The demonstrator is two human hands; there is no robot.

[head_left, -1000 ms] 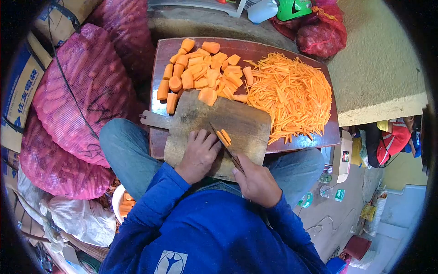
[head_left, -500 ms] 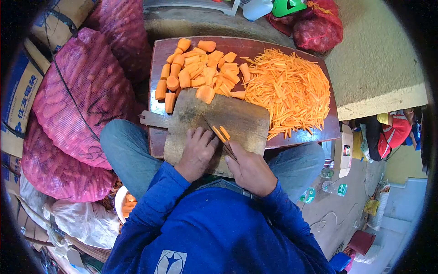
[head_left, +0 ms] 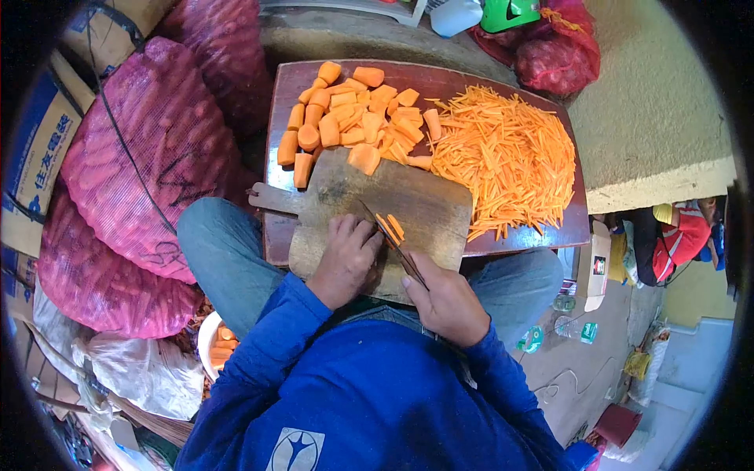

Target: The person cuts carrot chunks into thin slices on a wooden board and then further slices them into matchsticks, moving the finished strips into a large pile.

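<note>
My right hand (head_left: pixel 449 304) grips a knife (head_left: pixel 402 256), its blade slanting across the wooden cutting board (head_left: pixel 428 196). Beside the blade, on its right, lie a few cut carrot strips (head_left: pixel 391 227). On the other side my left hand (head_left: pixel 345 261) rests on the board with its fingers curled down close to the blade; whatever is under them is hidden. Past the board's far edge are chunks and slabs of peeled carrot (head_left: pixel 342 118), one large slab (head_left: pixel 364 158) overlapping that edge. A big heap of carrot sticks (head_left: pixel 506 157) covers the right part of the dark red table (head_left: pixel 440 76).
Pink mesh sacks (head_left: pixel 149 157) full of carrots stack up on the left, near a white tub (head_left: pixel 210 345) with carrot pieces. A red net bag (head_left: pixel 559 59) sits at the back right. Plastic bottles (head_left: pixel 576 330) lie on the floor, and another person's red clothing (head_left: pixel 682 239) shows beyond.
The view has shifted slightly, moving the scene right. My right hand and the knife have drawn back a little toward me, and more carrot strip shows beside the blade.
</note>
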